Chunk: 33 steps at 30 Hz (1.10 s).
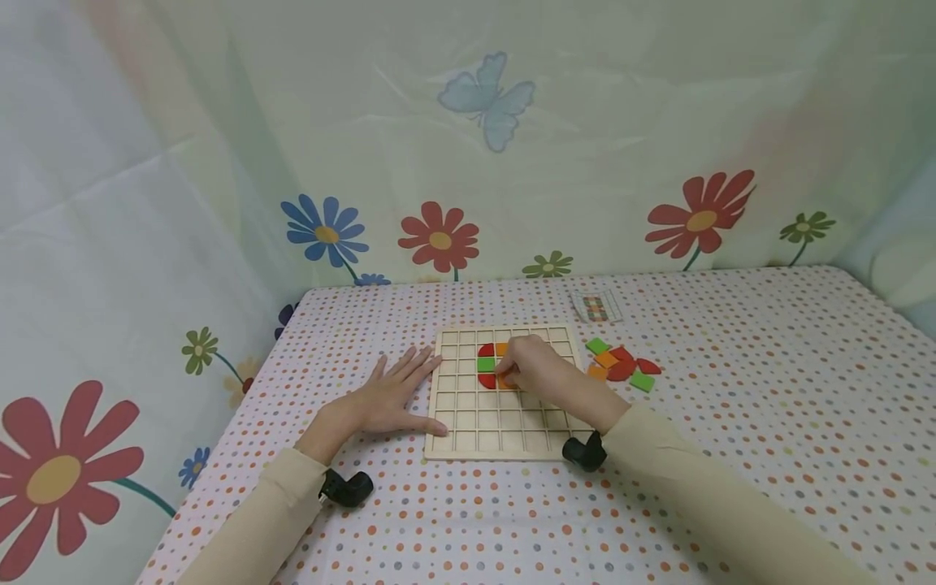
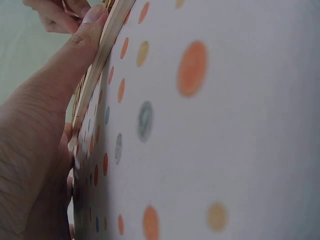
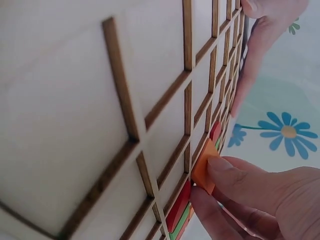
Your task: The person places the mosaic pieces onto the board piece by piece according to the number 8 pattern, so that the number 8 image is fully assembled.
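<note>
My right hand [image 1: 537,370] is over the wooden grid board [image 1: 457,414], pinching an orange square tile [image 3: 203,169] between thumb and finger. In the right wrist view the tile sits slightly tilted among the board's cells. Beside it, a green square [image 1: 486,365] lies between two red rounded pieces [image 1: 486,350] in one column. Another orange tile [image 1: 501,348] shows at the column's upper right. My left hand [image 1: 391,398] lies with fingers spread along the board's left edge, its thumb [image 2: 82,37] touching the rim. The right fingers partly hide the middle cells.
Loose red, orange and green pieces [image 1: 621,366] lie in a small pile right of the board. Behind them is a printed pattern card [image 1: 595,306]. A dotted cloth [image 1: 409,520] covers the table, and a flowered curtain [image 1: 585,187] hangs at its back and left.
</note>
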Available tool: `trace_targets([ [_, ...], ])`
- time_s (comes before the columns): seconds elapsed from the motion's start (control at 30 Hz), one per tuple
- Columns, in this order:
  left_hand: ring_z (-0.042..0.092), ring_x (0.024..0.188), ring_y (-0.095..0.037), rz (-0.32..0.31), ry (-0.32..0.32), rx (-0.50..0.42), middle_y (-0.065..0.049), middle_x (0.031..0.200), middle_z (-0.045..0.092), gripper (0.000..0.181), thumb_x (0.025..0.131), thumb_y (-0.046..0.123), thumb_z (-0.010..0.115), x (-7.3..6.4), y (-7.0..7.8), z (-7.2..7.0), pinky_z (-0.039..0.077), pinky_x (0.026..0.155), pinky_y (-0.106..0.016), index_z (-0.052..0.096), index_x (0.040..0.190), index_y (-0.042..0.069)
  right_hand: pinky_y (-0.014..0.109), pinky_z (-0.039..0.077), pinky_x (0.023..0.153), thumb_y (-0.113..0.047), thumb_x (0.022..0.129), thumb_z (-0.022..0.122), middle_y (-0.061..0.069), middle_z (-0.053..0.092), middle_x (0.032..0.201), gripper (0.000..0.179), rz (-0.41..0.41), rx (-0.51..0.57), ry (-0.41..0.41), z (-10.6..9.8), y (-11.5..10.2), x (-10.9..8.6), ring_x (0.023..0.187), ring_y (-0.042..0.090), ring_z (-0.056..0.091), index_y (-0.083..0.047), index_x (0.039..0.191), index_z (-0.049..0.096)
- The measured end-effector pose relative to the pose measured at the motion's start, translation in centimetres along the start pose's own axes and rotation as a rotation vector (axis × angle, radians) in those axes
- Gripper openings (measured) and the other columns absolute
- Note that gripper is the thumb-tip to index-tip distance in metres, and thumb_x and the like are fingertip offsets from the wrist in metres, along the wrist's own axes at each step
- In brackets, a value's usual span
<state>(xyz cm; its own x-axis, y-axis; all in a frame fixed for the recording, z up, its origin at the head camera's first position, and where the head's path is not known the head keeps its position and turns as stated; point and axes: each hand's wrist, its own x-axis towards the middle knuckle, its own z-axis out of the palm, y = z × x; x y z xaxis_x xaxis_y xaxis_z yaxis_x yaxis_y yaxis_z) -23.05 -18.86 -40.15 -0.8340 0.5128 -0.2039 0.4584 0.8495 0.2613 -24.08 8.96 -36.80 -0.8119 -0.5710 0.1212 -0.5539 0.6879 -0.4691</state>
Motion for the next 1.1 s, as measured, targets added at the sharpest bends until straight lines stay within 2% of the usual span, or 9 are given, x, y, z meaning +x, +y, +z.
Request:
trace_targets([
  [0.2,-0.002,0.162,-0.030,0.003,0.004,-0.014,-0.005,0.177,0.003,0.114,0.087,0.074,0.068,-0.2,-0.2,0.0,-0.004,0.125,-0.065,0.012,0.170,0.020,0.027,0.054,0.068,0.008,0.090,0.076,0.012,0.067,0.088,0.013,-0.029,-0.086,-0.042,0.4,-0.4,0.4,0.082,0.022,0.065,0.006,0.102,0.082],
  [0.3,-0.001,0.162,-0.029,0.004,0.005,-0.018,-0.005,0.177,0.003,0.114,0.088,0.074,0.068,-0.4,-0.3,0.1,-0.004,0.125,-0.065,0.012,0.170,0.020,0.027,0.055,0.069,0.008,0.091,0.076,0.011,0.066,0.088,0.012,-0.023,-0.112,-0.047,0.7,-0.6,0.4,0.082,0.021,0.065,0.005,0.102,0.082],
  [0.57,-0.001,0.162,-0.029,0.010,0.006,-0.018,-0.004,0.177,0.003,0.114,0.087,0.075,0.067,-0.4,-0.3,0.2,-0.004,0.125,-0.065,0.011,0.170,0.021,0.028,0.059,0.071,0.008,0.090,0.076,0.011,0.065,0.086,0.009,-0.028,-0.169,-0.028,0.9,-1.1,0.2,0.084,0.023,0.067,0.005,0.097,0.082],
  [0.83,-0.002,0.162,-0.029,0.011,0.013,-0.015,-0.004,0.177,0.003,0.114,0.087,0.076,0.066,-0.2,-0.2,0.0,-0.004,0.125,-0.065,0.011,0.170,0.022,0.024,0.049,0.063,0.007,0.090,0.077,0.007,0.059,0.075,0.008,-0.092,-0.240,0.032,0.9,-1.2,-0.2,0.072,0.016,0.053,0.003,0.086,0.081],
  [0.97,-0.002,0.162,-0.029,0.005,0.009,-0.008,-0.003,0.177,0.002,0.114,0.086,0.076,0.067,-0.1,-0.1,0.0,-0.004,0.125,-0.064,0.011,0.170,0.022,0.025,0.052,0.065,0.008,0.091,0.076,0.008,0.060,0.078,0.008,-0.075,-0.256,0.032,0.8,-1.2,-0.2,0.074,0.019,0.055,0.004,0.089,0.082],
  [1.1,-0.002,0.162,-0.029,0.000,0.008,-0.004,-0.003,0.177,0.000,0.115,0.086,0.078,0.066,-0.1,-0.2,0.0,-0.005,0.125,-0.065,0.010,0.170,0.022,0.031,0.060,0.078,0.013,0.090,0.074,0.013,0.067,0.088,0.013,-0.027,-0.262,-0.004,0.7,-1.3,-0.1,0.089,0.028,0.066,0.006,0.097,0.082],
])
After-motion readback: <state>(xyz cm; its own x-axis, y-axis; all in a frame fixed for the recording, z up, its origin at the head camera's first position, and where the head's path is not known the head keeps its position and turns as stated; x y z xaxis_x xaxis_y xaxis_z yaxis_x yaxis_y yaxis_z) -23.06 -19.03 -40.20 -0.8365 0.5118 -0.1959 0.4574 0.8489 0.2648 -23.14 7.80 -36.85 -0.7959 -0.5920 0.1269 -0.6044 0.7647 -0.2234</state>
